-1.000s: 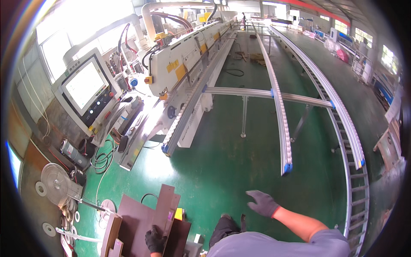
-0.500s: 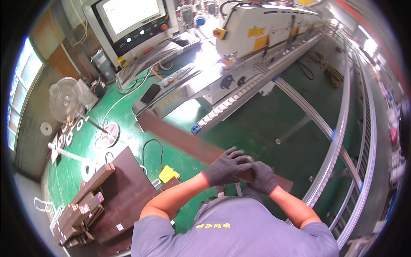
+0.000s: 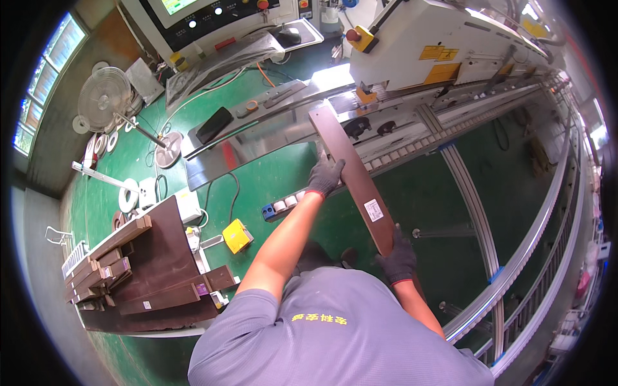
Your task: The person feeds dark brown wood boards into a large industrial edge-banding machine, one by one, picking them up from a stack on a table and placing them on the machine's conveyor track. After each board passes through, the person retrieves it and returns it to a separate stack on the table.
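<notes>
Both gloved hands grip one long dark brown board (image 3: pixel 353 170): the left hand (image 3: pixel 324 178) is closed on its left edge near mid-length, the right hand (image 3: pixel 398 258) closed around its near end at 5 o'clock. The board slants toward 11 o'clock, its far end over the metal infeed table (image 3: pixel 270 125) of the white machine (image 3: pixel 438 38); contact there cannot be confirmed. Judgement: feeding is under way, board not yet released. A stack of similar boards (image 3: pixel 138 267) lies at 8 o'clock, apparently unprocessed
</notes>
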Tool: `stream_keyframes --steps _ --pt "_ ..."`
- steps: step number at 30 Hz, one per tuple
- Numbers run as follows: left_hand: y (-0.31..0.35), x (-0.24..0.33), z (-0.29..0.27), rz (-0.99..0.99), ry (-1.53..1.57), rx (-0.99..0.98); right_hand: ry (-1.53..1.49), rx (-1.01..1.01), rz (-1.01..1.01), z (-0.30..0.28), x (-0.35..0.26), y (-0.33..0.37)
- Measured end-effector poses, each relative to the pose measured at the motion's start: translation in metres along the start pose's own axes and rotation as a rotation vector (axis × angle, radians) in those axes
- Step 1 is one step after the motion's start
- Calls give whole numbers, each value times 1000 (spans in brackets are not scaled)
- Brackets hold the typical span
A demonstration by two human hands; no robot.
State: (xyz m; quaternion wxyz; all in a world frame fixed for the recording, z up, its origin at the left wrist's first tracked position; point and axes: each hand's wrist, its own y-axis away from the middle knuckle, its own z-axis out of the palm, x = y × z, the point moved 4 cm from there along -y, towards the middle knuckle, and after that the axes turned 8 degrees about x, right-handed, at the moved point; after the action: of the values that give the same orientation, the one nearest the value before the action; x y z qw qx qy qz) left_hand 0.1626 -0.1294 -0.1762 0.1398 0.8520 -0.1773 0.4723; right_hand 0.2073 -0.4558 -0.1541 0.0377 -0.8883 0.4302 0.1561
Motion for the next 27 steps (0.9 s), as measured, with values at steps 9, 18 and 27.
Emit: stream_keyframes --steps 9,18,27 --pt "-84 -34 94 101 655 86 119 191 -451 0 -73 -145" --pt "-93 0 104 -170 611 -119 56 57 -378 39 -101 -275" --pt "-108 45 135 -259 713 -109 120 271 -512 7 -80 -318"
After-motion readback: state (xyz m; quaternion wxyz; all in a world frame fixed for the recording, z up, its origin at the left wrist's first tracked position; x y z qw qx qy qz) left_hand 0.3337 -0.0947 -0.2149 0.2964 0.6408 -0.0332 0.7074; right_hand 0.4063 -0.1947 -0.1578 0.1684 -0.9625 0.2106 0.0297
